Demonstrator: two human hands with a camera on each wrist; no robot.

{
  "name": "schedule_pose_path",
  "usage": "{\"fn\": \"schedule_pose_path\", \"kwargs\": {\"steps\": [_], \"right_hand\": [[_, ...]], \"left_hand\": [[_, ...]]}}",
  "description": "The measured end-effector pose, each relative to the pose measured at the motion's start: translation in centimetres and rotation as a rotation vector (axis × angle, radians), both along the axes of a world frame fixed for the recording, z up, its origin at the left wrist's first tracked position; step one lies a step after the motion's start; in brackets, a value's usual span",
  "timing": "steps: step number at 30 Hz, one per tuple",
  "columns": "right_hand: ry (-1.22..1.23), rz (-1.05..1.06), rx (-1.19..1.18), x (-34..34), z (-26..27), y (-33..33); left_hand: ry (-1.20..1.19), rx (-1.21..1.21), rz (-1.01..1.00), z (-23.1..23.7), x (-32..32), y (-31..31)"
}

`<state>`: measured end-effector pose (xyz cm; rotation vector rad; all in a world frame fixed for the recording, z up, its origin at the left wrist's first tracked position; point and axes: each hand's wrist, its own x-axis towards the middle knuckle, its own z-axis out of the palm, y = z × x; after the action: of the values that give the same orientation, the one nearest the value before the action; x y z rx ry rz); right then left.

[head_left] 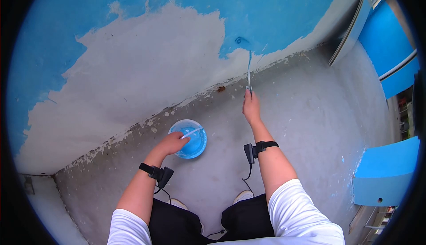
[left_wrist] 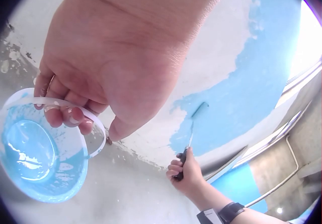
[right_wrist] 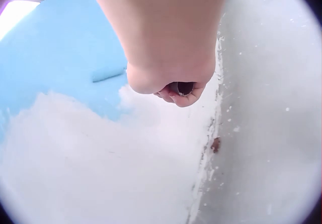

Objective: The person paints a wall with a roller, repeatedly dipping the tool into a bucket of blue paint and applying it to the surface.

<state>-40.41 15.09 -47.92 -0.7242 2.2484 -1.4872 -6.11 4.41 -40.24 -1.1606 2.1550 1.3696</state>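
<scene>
My left hand (head_left: 174, 144) holds a white plastic bucket (left_wrist: 70, 151) by its thin handle (left_wrist: 102, 133), with the fingers hooked under it. Wet light-blue paint (left_wrist: 30, 156) lies inside and streaks the bucket's inner wall. Farther forward, my right hand (head_left: 251, 106) grips a paint roller by its dark handle (left_wrist: 183, 164). The roller's head (head_left: 242, 41) is coated blue and lies against the blue part of the wall (head_left: 275, 14), just above its ragged lower edge. In the right wrist view, the curled fingers hide most of the handle.
White, uncoated wall (head_left: 146, 63) spreads left and below the blue. The grey floor (head_left: 301, 112) meets it along a chipped, paint-spotted line with a brown patch (head_left: 221, 89). A board (head_left: 350, 32) leans at the right, beside blue panels (head_left: 386, 36) and a blue box-like block (head_left: 384, 174).
</scene>
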Motion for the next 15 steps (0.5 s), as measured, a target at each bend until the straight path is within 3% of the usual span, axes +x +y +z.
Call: {"fn": "schedule_pose_path", "kwargs": {"steps": [1,4,11,15], "right_hand": [[0.115,0.025,0.07,0.3,-0.3,0.6],[0.118,0.083,0.249,1.4,1.2,2.5],[0.063,0.149,0.26,1.5,0.2,4.0],[0.007,0.089,0.134,0.7,0.5,3.2]], "left_hand": [[-0.001,0.007,-0.001,0.0,0.0,0.0],[0.004,0.014,0.014,-0.1,-0.1,-0.1],[-0.013,0.01,-0.019,0.5,-0.4,-0.1],[-0.01,0.003,-0.018,0.2,-0.2,-0.2]]}}
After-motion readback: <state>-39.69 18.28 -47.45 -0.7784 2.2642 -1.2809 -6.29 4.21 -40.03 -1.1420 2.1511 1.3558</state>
